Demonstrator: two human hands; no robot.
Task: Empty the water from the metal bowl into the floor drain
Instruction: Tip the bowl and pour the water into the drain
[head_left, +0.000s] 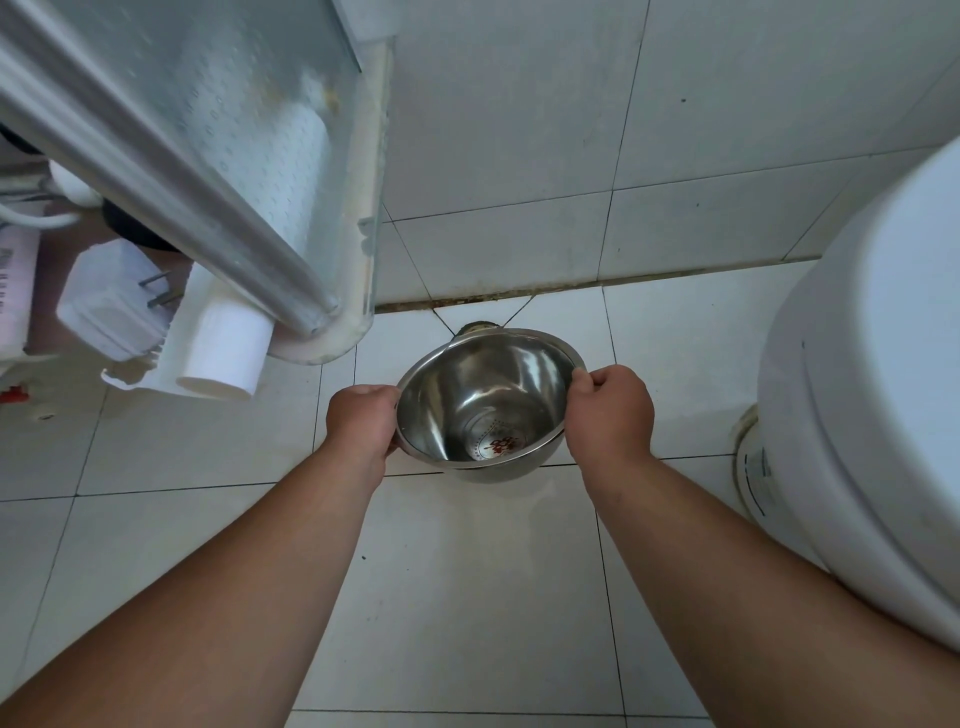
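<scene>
Both hands grip the round, shiny stainless-steel bowl (483, 405) by its rim: the left hand (361, 421) has its fingers curled closed around the near-left edge, the right hand (610, 410) pinches the right edge with its fingers folded shut. The bowl is held above the white floor tiles (467, 597), tipped so its inside shows. Just beyond the bowl's far rim peeks the round floor drain (478, 328). A white toilet (872, 389) stands right of the bowl, a glass shower door (218, 130) to its left.
</scene>
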